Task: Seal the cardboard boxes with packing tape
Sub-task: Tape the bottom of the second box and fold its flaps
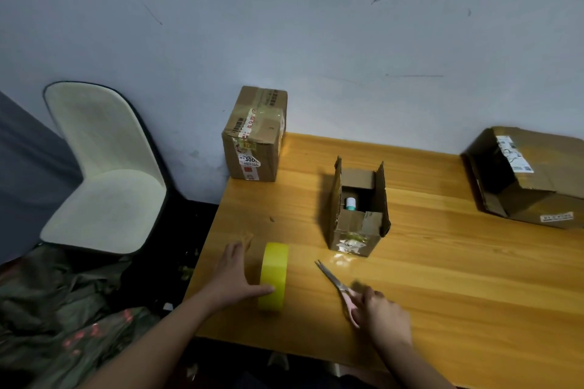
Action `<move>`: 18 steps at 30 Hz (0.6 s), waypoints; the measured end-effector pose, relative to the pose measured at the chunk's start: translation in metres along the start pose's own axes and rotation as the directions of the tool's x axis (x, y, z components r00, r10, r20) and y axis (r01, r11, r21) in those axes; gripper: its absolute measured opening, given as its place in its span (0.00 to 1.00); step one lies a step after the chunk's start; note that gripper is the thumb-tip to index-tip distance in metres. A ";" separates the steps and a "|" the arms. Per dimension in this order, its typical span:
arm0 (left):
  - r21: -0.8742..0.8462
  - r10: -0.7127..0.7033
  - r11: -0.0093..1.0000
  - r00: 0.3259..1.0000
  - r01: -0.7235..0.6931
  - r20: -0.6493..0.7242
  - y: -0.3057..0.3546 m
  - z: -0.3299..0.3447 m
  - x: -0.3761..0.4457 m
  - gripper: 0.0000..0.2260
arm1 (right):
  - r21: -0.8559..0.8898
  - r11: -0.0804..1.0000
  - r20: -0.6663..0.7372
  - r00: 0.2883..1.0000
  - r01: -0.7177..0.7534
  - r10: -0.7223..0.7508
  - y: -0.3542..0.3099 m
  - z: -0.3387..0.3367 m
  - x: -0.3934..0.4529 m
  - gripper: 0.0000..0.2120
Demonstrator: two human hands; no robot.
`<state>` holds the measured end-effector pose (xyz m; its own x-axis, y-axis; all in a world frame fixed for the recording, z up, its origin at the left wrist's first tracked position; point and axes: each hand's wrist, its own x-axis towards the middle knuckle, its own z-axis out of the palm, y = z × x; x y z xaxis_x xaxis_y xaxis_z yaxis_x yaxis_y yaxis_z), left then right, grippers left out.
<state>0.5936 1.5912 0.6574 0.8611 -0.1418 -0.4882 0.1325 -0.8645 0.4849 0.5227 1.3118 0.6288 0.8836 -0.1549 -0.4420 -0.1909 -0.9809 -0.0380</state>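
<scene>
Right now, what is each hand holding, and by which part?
The left hand grips the yellow tape roll, thumb across its outer band. The right hand grips the scissors by their pink handles.

A cream chair (pixel 104 180) stands beside the wooden table (pixel 442 278).

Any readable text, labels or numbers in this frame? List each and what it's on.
"300": white sticker on the front of the taped box, only partly legible.
Red print on the tape strip across that box: too blurred.
Shipping label on the right box: too small.
Sticker on the open box: unreadable.
</scene>
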 end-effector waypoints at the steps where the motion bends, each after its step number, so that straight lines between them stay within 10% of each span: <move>1: -0.005 0.003 1.000 1.000 -0.003 0.003 0.001 0.000 0.000 0.53 | -0.016 1.000 -0.012 1.000 0.018 -0.018 -0.001 0.001 0.001 0.17; 13: -0.010 0.020 1.000 1.000 -0.020 0.000 0.001 -0.001 -0.001 0.53 | 0.171 0.982 -0.161 0.986 0.077 -0.049 -0.012 0.003 0.008 0.24; 18: 0.010 0.014 1.000 1.000 -0.014 -0.024 0.004 0.001 0.000 0.54 | 0.882 0.472 0.088 0.980 0.007 -0.178 -0.080 -0.024 0.007 0.10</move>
<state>0.5934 1.5872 0.6589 0.8744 -0.1422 -0.4639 0.1159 -0.8672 0.4842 0.5548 1.3860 0.6502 0.8625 0.0334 -0.5050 -0.4610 -0.3600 -0.8111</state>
